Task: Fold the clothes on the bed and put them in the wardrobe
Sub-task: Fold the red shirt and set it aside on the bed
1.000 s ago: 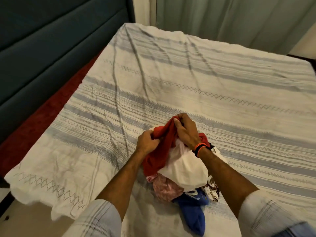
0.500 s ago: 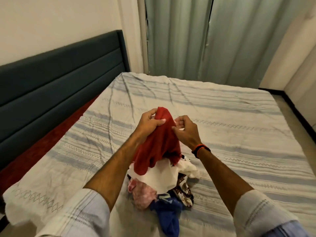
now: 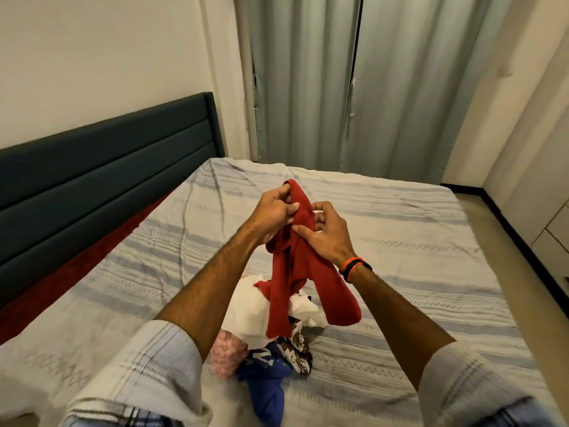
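A red garment [image 3: 295,266] hangs bunched in the air above the bed [image 3: 400,241]. My left hand [image 3: 274,212] grips its top edge, and my right hand [image 3: 326,232] pinches the cloth just beside it. Two red lengths dangle down toward a pile of clothes on the striped sheet. The pile holds a white garment [image 3: 246,315], a pink one [image 3: 224,355], a blue one [image 3: 264,383] and a patterned brown-and-white one [image 3: 297,349]. No wardrobe is in sight.
A dark teal headboard [image 3: 107,155] runs along the left, with a red strip of mattress below it. Grey-green curtains [image 3: 338,87] hang behind the bed. Floor and a pale cabinet front [image 3: 551,223] lie at the right.
Both hands have lifted the red garment up off the pile, so it now hangs free. My view has tilted up, bringing in the headboard, wall and curtains.
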Action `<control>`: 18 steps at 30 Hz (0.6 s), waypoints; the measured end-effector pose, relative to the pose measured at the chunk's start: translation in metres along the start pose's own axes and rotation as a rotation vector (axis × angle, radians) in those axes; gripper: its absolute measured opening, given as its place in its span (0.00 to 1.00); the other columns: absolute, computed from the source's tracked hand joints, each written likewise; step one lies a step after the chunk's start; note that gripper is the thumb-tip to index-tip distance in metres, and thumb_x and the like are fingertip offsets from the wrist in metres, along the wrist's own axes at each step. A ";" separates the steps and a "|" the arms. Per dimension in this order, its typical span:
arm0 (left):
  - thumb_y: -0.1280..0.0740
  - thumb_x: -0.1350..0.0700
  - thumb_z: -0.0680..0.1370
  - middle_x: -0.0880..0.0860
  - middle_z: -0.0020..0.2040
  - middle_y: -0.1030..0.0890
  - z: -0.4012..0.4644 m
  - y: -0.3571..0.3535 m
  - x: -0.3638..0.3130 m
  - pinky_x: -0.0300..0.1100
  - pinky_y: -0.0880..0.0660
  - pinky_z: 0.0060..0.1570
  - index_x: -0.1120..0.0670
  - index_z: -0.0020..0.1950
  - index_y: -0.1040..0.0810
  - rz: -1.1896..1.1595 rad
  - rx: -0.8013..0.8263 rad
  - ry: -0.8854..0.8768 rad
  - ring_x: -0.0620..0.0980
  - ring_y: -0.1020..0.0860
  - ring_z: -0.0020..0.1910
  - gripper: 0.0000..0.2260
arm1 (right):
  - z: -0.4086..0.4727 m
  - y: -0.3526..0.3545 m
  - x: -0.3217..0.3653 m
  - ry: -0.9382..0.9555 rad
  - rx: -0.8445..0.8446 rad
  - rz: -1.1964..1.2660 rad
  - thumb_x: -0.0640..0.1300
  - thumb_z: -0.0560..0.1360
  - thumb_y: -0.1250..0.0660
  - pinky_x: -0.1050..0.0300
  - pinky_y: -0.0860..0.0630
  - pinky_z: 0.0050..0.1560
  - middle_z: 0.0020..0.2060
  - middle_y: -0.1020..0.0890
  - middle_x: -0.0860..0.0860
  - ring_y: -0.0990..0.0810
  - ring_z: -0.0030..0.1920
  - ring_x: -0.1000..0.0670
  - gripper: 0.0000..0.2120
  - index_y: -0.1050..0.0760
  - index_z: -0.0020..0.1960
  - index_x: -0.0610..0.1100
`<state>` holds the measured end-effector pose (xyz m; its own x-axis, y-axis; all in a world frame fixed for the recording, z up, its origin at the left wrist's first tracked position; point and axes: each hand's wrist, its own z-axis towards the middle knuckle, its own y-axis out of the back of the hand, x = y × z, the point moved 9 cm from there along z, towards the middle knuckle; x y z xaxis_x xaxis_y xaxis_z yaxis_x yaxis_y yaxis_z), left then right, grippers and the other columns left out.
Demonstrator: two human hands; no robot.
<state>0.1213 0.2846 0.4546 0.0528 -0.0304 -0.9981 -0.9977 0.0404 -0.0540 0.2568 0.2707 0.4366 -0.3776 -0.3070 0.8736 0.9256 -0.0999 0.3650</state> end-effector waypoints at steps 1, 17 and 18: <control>0.39 0.70 0.80 0.54 0.68 0.24 0.001 -0.003 0.000 0.48 0.22 0.59 0.58 0.77 0.38 -0.007 -0.011 -0.011 0.54 0.23 0.64 0.26 | 0.003 0.005 -0.002 -0.002 -0.005 -0.004 0.46 0.68 0.21 0.58 0.21 0.44 0.40 0.17 0.52 0.17 0.39 0.53 0.21 0.28 0.56 0.51; 0.21 0.57 0.67 0.50 0.57 0.21 0.068 -0.008 0.050 0.45 0.23 0.56 0.55 0.62 0.22 0.606 -0.088 -0.047 0.53 0.20 0.54 0.25 | 0.077 0.066 -0.007 -0.021 -0.079 0.320 0.45 0.80 0.35 0.50 0.23 0.53 0.45 0.17 0.47 0.20 0.46 0.51 0.07 0.20 0.50 0.43; 0.21 0.54 0.68 0.52 0.59 0.21 0.070 -0.010 0.058 0.45 0.23 0.56 0.55 0.62 0.23 0.662 -0.093 -0.033 0.53 0.21 0.56 0.25 | 0.077 0.068 -0.004 -0.040 -0.071 0.374 0.44 0.81 0.36 0.52 0.22 0.54 0.47 0.16 0.46 0.19 0.48 0.50 0.07 0.20 0.51 0.43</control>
<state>0.1368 0.3524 0.3956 -0.5722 0.0016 -0.8201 -0.8193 -0.0459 0.5715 0.3188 0.3384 0.4830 -0.0130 -0.2979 0.9545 0.9985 -0.0538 -0.0032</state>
